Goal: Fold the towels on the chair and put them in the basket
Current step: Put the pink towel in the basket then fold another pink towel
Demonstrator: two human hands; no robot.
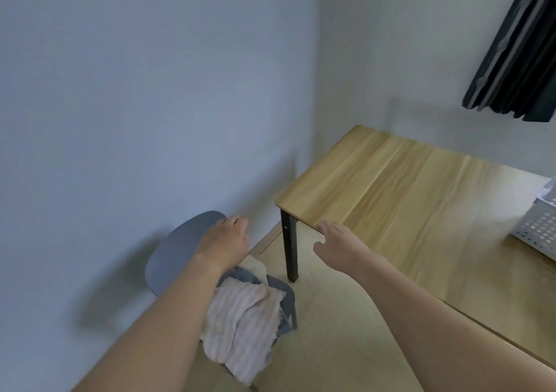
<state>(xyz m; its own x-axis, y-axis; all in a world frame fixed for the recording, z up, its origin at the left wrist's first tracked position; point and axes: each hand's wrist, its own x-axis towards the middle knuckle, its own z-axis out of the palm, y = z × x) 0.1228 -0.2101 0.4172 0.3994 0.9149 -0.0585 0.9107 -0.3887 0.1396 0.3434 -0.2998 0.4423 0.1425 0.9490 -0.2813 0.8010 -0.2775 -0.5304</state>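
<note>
progress: none folded | towels (243, 328) heaped on chair (177, 250) below left hand (227, 241) | both hands empty, left loosely curled, right hand (337, 241) relaxed | basket (538, 229) far right on tabletop (406, 199)

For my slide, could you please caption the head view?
Both hands, left and right, reach toward towels piled on a chair.

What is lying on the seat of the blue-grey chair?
On the chair lies a crumpled pink striped towel, hanging over the front edge of the seat. A cream cloth shows behind it. The left forearm covers part of the pile, so more may be hidden.
</note>
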